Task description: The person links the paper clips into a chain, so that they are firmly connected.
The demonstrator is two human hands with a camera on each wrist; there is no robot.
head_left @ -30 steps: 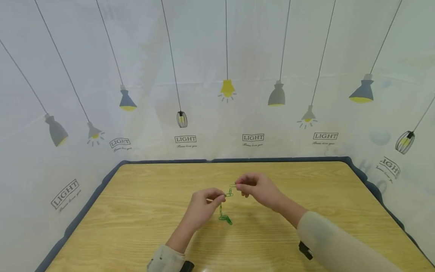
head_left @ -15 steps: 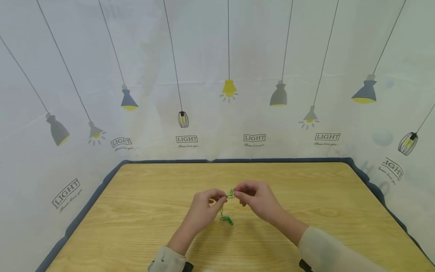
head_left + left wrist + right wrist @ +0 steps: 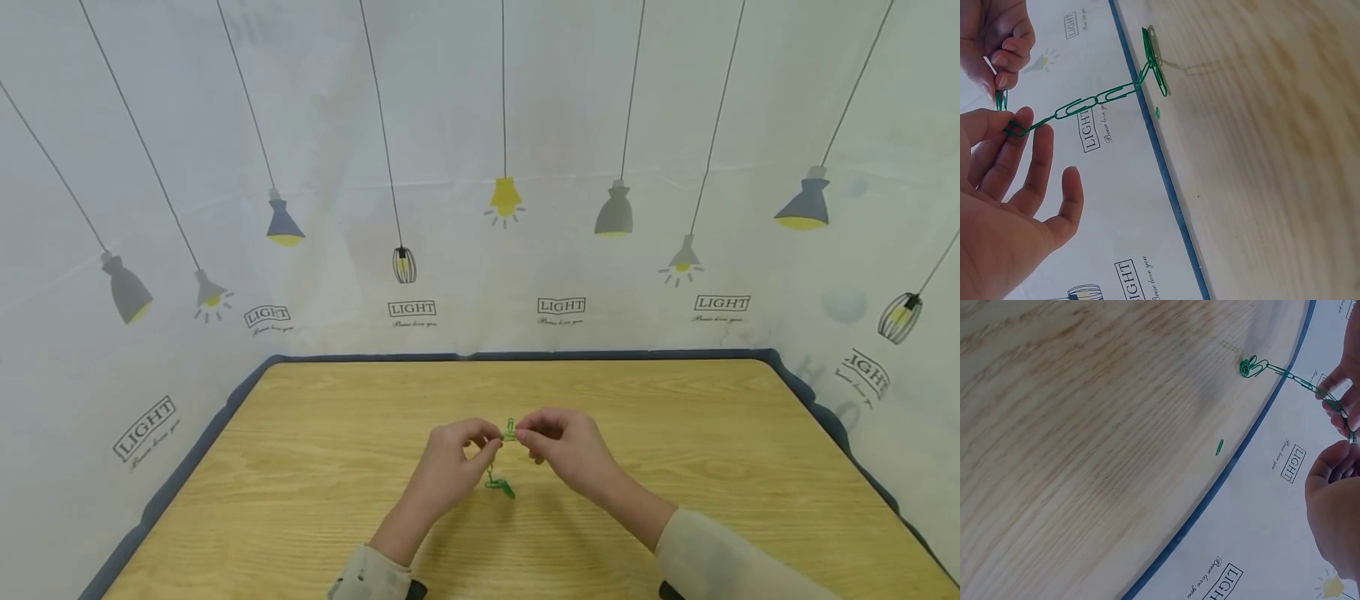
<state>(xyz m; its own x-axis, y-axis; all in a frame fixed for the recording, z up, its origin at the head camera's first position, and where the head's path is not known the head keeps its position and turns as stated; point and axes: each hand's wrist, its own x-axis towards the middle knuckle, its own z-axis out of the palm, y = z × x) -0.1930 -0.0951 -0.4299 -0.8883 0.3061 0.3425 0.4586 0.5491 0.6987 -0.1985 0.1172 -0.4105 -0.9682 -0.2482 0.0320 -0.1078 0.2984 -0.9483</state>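
Observation:
A chain of green paper clips (image 3: 1075, 107) hangs from my left hand (image 3: 448, 462), which pinches one of its upper links between thumb and forefinger. Its lower end lies in a small heap (image 3: 1249, 366) on the wooden table. Facing it, my right hand (image 3: 566, 446) pinches a green paper clip (image 3: 1001, 100) right at the left fingertips. In the head view one clip (image 3: 511, 425) stands up between the two hands. Fingertips cover part of these clips, so whether the right hand's clip is hooked into the chain I cannot tell.
A single green clip (image 3: 1219, 447) lies loose on the tabletop (image 3: 315, 467), apart from the heap. Dark blue edging (image 3: 600, 355) runs along the table's far side. Behind it rises a pale wall covering printed with lamps (image 3: 505, 197).
My right hand has come down and a little inward, bringing its clip against the left fingertips. The stretched clips between the hands have drawn together. My left hand has hardly moved.

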